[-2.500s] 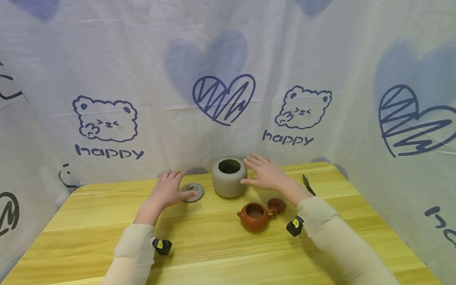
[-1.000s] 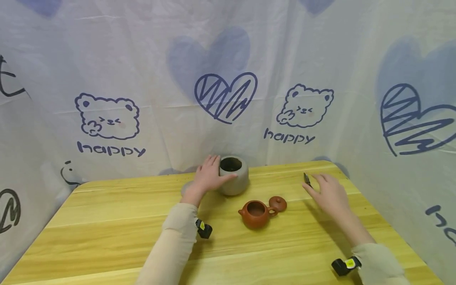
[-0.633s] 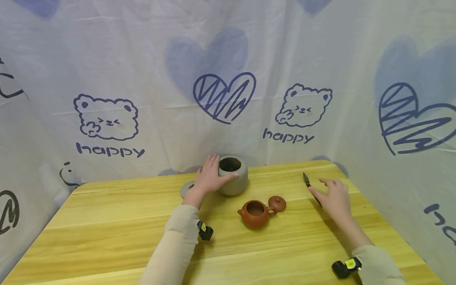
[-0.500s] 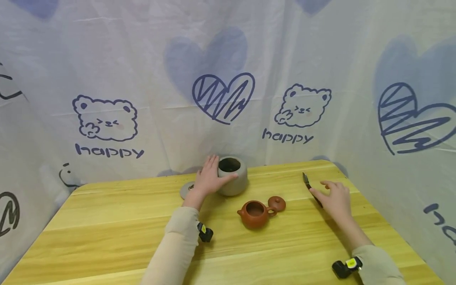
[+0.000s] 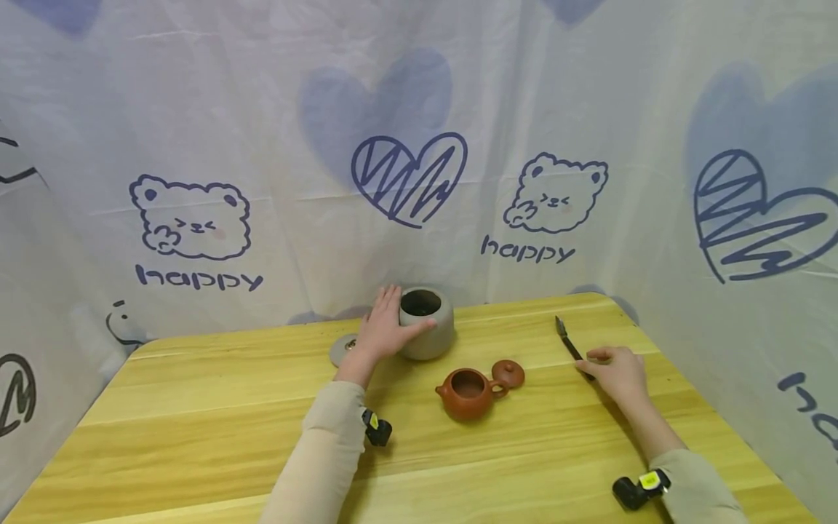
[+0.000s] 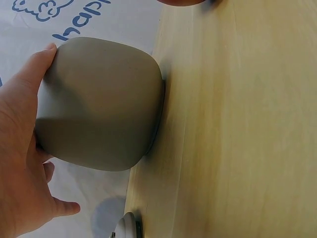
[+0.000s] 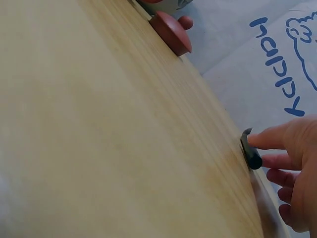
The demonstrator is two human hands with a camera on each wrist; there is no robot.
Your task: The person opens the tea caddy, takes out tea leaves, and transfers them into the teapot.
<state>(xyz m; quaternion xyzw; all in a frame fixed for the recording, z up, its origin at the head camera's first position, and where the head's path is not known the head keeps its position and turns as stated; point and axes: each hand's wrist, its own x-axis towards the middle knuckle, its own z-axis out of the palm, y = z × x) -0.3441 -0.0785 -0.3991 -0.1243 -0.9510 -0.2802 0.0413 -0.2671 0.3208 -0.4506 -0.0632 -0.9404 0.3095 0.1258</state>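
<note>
A round grey tea jar (image 5: 428,338) with a dark open mouth stands at the back of the table. My left hand (image 5: 381,333) grips its left side, thumb across the front and fingers along the rim. In the left wrist view the jar (image 6: 101,106) fills much of the picture. On the right, my right hand (image 5: 615,372) pinches the handle end of a slim black tea scoop (image 5: 568,342) between thumb and forefinger. The scoop (image 7: 250,151) lies low by the tabletop in the right wrist view, its tip pointing away from me.
A reddish-brown clay teapot (image 5: 466,404) stands open in the middle, spout to the left. Its knobbed lid (image 5: 508,374) lies by the handle. The jar's grey lid (image 5: 340,351) is partly behind my left wrist. A printed curtain (image 5: 281,109) borders the wooden table (image 5: 196,422).
My left hand has moved right from the grey lid to the jar. My right hand has left the jar, gone right to the tea scoop, slid down its handle and pinched it.
</note>
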